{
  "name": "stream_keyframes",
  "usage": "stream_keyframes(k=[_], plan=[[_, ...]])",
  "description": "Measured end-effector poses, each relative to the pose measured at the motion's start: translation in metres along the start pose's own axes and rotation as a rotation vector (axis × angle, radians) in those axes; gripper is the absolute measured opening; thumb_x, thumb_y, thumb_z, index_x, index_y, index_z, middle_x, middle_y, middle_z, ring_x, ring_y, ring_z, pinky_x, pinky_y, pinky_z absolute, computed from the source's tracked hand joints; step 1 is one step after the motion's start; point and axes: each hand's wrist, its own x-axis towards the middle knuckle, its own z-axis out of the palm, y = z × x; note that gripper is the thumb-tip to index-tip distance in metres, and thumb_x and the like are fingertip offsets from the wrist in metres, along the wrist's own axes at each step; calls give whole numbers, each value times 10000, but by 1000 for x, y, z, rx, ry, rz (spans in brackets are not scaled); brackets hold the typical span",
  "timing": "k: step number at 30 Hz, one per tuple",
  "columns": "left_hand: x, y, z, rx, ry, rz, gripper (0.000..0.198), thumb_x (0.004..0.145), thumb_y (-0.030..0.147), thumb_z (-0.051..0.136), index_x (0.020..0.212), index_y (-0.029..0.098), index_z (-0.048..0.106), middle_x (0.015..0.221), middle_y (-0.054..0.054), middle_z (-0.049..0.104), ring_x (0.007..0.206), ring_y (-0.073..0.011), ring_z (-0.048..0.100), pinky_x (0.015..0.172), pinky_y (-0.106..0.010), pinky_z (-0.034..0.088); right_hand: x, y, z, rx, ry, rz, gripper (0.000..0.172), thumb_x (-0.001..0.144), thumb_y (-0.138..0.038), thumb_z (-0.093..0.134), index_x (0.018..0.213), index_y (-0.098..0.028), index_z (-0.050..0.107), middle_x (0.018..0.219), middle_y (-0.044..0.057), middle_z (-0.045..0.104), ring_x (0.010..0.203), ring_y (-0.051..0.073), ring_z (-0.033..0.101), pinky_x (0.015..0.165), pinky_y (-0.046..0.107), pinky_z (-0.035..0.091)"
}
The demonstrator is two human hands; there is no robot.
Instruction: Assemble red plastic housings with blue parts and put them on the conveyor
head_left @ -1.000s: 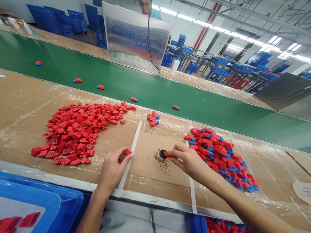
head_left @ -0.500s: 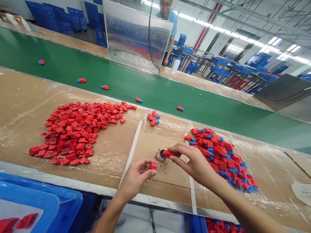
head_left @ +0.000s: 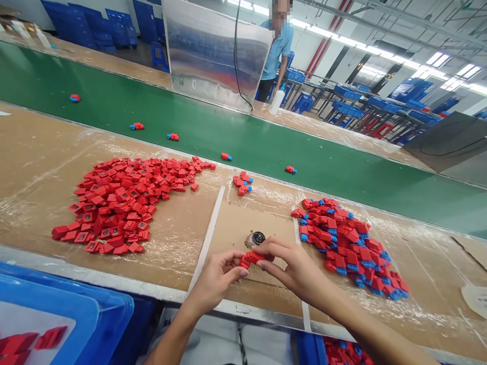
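Observation:
Both my hands meet over the cardboard-covered bench near its front edge. My left hand (head_left: 218, 276) pinches a small red plastic cap (head_left: 244, 262). My right hand (head_left: 294, 268) pinches a red plastic piece (head_left: 255, 257) and presses it against that cap. Just beyond the fingers a small round dark pot (head_left: 256, 238) sits on the cardboard (head_left: 243, 223). A large heap of red caps (head_left: 122, 203) lies to the left. To the right lies a pile of red-and-blue pieces (head_left: 346, 243).
A green conveyor belt (head_left: 342, 172) runs behind the bench, carrying several red-and-blue assembled pieces (head_left: 225, 157). A small cluster of them (head_left: 242, 183) lies at the bench's far edge. A blue bin (head_left: 57, 314) is at lower left. A person in a blue shirt (head_left: 279, 48) stands beyond a metal panel (head_left: 213, 50).
My left hand carried its red cap right and toward me. My right hand lifted its red piece off the pot and brought it to the cap. The belt's pieces shifted right.

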Motion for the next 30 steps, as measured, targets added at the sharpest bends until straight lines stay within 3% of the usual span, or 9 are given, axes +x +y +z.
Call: stream_keyframes(k=[5,10,14,19,22,24,26,28,30], plan=[[-1,0,0,18,-20,3,250,809,225,630,1041,162,697,843,-35,675,755,-150,556,661,-223,405,-3,0,6,-34,-48,18,172,934,-248,535,1050,-236,661,943,59,644,848,178,615,764,290,490],[-4,2,-2,168,-51,9,186,841,213,562,962,159,692,722,2,590,644,-123,468,591,-215,360,-8,-4,19,-113,-61,33,187,946,-192,482,982,-225,662,892,55,598,792,171,591,720,281,481],[-4,3,-6,286,-47,36,171,856,222,533,909,155,681,712,-2,572,654,-132,462,604,-222,367,-7,-9,27,-149,0,25,202,936,-148,456,901,-205,647,850,57,576,738,163,575,671,266,478],[0,0,-4,364,-45,22,249,871,291,541,1034,170,685,836,-48,665,730,-167,556,636,-238,427,-10,-11,38,-155,85,35,190,923,-135,472,914,-206,648,880,57,613,798,167,603,713,265,485],[2,1,-11,374,-109,-50,324,840,325,590,1131,203,661,867,-51,684,768,-186,603,671,-261,476,-15,-6,31,-86,132,55,187,905,-141,516,982,-222,666,903,46,651,817,162,633,730,251,495],[6,9,-28,385,-164,-127,510,773,323,655,1269,244,569,929,-51,688,741,-192,622,681,-295,514,-24,6,8,-42,232,88,192,898,-156,538,1008,-239,671,919,34,675,832,157,648,740,245,501],[16,26,-55,481,-80,-136,638,733,383,675,1335,281,491,1055,-62,675,759,-208,643,723,-345,542,-43,28,-29,-57,441,187,175,899,-203,547,1017,-244,670,947,34,698,857,167,658,760,268,509],[31,47,-85,708,204,-54,567,756,468,619,1274,260,524,1075,-71,661,862,-258,648,804,-409,535,-72,60,-71,-139,693,365,189,901,-289,541,1027,-227,668,981,58,714,889,198,666,799,330,514],[50,68,-111,999,559,9,450,788,471,569,1199,290,548,1085,-35,628,903,-277,633,865,-481,508,-104,98,-107,-206,821,530,261,852,-396,581,988,-195,677,942,86,731,832,234,683,759,375,533]])
